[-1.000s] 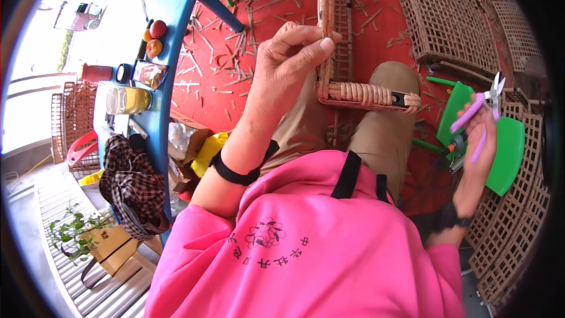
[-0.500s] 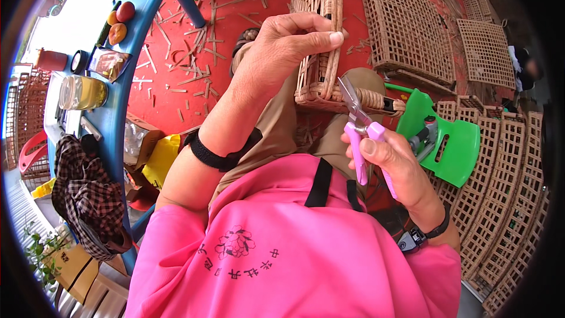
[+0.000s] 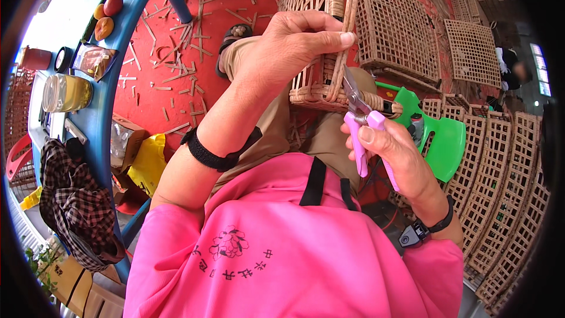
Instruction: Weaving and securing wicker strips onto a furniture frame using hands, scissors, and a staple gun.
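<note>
Right hand [image 3: 395,150] moved inward, holding one pair shears [image 3: 356,128]

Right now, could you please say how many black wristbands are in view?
2: the left wristband, behind the left hand, and the right wristband, behind the right hand.

A weaving workshop. Woven panels [image 3: 400,23] crowd the right side and cut strips [image 3: 135,57] litter the red floor [image 3: 144,104]. Purple clippers [image 3: 355,138] and a woven frame [image 3: 316,95] are up front.

From here I have my left hand [image 3: 297,40] at twelve o'clock, fingers [image 3: 318,21] pinched; my right hand [image 3: 397,150] curls at three.
</note>
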The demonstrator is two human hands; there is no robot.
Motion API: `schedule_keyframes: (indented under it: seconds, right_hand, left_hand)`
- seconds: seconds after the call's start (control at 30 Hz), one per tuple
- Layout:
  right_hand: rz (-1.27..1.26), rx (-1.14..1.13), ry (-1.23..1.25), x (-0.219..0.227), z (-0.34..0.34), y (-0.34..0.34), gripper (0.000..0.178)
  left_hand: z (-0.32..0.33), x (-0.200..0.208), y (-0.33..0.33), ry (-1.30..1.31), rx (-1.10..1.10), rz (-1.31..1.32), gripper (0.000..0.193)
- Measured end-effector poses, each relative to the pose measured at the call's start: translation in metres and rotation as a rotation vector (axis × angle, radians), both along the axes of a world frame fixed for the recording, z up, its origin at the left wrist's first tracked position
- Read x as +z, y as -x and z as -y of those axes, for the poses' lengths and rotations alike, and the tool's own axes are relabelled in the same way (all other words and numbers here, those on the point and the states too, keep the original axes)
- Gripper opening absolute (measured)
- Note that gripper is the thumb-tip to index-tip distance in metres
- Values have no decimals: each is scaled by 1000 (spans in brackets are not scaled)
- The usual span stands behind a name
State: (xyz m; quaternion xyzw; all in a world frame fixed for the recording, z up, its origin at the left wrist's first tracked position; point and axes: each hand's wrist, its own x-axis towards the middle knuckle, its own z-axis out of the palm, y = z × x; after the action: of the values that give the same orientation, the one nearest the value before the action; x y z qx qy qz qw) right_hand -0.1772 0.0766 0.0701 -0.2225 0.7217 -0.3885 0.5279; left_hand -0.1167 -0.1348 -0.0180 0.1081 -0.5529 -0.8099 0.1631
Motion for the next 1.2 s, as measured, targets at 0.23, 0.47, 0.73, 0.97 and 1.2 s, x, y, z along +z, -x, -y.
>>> schedule_keyframes:
  seconds: [0.23, 0.47, 0.73, 0.97, 1.2]
  right_hand:
    - [46, -26, -17, 5, 6, -3, 43]
    - [102, -91, -69, 4, 8, -4, 52]
    - [128, -128, -122, 3, 8, -1, 75]
    - [132, -115, -118, 5, 10, 0, 66]
    - [80, -91, -107, 7, 14, -5, 48]
  left_hand:
    - [0, -2, 0, 0, -4, -9, 16]
    - [1, -4, 0, -47, -3, -29, 17]
    - [1, -5, 2, -41, -13, -21, 16]
    - [2, -4, 2, -49, -18, -19, 15]
    - [2, -3, 3, -19, -24, -22, 15]
